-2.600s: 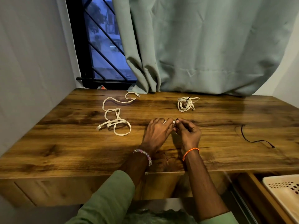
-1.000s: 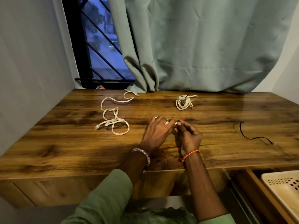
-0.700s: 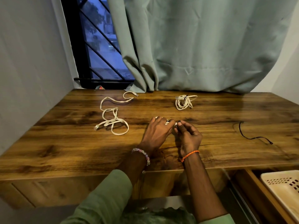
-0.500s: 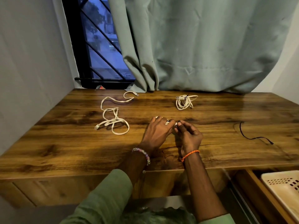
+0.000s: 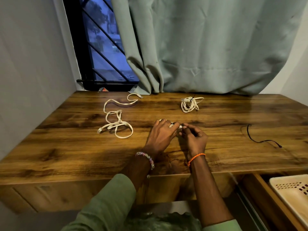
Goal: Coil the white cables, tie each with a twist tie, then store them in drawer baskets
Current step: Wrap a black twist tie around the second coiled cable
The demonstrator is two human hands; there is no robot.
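My left hand (image 5: 161, 134) covers and holds a coiled white cable (image 5: 173, 125) on the wooden desk (image 5: 66, 147); only a sliver of the coil shows between my fingers. My right hand (image 5: 194, 138) pinches a black twist tie (image 5: 183, 124) at the coil's right edge. A loose, uncoiled flat white cable (image 5: 116, 119) sprawls at the left of the desk. A coiled white cable bound with a black tie (image 5: 190, 104) lies at the back, near the curtain. A spare black twist tie (image 5: 260, 139) lies on the right of the desk.
An open drawer at lower right holds a cream perforated basket (image 5: 293, 195). A green curtain (image 5: 208, 47) hangs behind the desk, a barred window (image 5: 103, 44) is at back left, and a grey wall (image 5: 30, 72) bounds the left side.
My hands have stayed at the same spot on the coil with only small finger shifts at the tie. The other cables and the spare tie have not moved.
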